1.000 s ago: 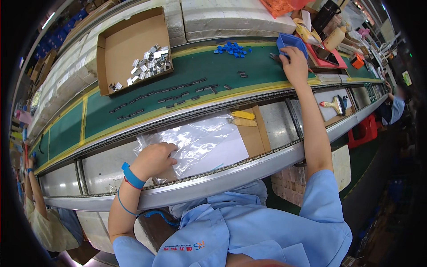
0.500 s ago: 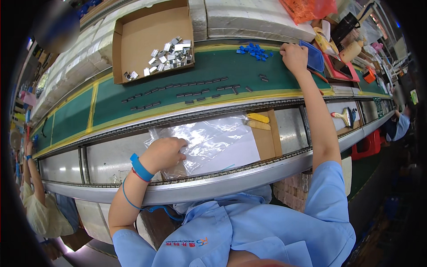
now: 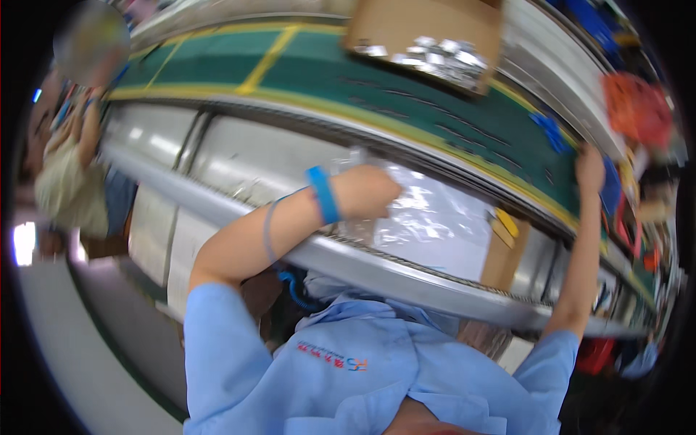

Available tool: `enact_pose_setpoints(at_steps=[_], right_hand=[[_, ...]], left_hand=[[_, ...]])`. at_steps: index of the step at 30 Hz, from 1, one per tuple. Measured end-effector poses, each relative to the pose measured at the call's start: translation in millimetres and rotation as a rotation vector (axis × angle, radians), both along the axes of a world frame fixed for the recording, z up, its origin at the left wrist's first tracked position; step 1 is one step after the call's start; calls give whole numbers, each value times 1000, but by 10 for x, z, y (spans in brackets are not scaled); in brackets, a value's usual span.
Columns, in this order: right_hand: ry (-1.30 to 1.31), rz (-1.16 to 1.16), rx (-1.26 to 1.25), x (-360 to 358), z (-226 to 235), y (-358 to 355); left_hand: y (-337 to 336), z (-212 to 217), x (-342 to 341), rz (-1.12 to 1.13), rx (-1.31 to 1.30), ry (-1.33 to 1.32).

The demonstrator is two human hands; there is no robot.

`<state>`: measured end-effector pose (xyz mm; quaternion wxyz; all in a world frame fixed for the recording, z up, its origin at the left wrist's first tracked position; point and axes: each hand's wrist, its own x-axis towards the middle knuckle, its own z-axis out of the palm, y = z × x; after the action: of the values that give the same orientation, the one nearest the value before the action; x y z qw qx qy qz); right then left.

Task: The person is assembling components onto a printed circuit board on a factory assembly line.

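Note:
The whole picture is smeared by motion. My left hand (image 3: 366,192), with a blue wrist strap (image 3: 323,194) and its cord, is over the near-left part of a clear plastic bag (image 3: 417,210). Its fingers look bent, but the blur hides whether they grip the plastic. White paper (image 3: 460,250) lies under the bag. My right hand (image 3: 591,168) reaches to the far right of the green bench, beside a blue bin (image 3: 611,187) and a small heap of blue parts (image 3: 551,132). Its fingertips are too blurred to read.
A cardboard box (image 3: 420,25) of silvery parts (image 3: 449,58) stands at the back. Rows of dark chips (image 3: 475,134) lie on the green mat (image 3: 319,61). Yellow-handled tools (image 3: 506,223) sit by the paper. An orange bag (image 3: 638,109) is far right. Another person (image 3: 72,181) works at left.
My view has swung left and tilted, so the bench now slopes down to the right. My right hand stays near the blue bin, and my left hand stays over the plastic bag.

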<state>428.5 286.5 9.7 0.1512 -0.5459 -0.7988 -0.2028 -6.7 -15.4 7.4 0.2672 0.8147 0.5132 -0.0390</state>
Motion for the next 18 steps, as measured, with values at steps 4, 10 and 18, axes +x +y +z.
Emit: enact_pose_setpoints(at_steps=[4, 10, 18], right_hand=[[-102, -52, -35, 81, -126, 11], [-165, 93, 27, 34, -82, 93], [-213, 45, 11, -42, -3, -7]], left_hand=[[22, -4, -2, -25, -12, 16], [-25, 84, 13, -22, 19, 18], [-24, 71, 5, -29, 23, 18]])
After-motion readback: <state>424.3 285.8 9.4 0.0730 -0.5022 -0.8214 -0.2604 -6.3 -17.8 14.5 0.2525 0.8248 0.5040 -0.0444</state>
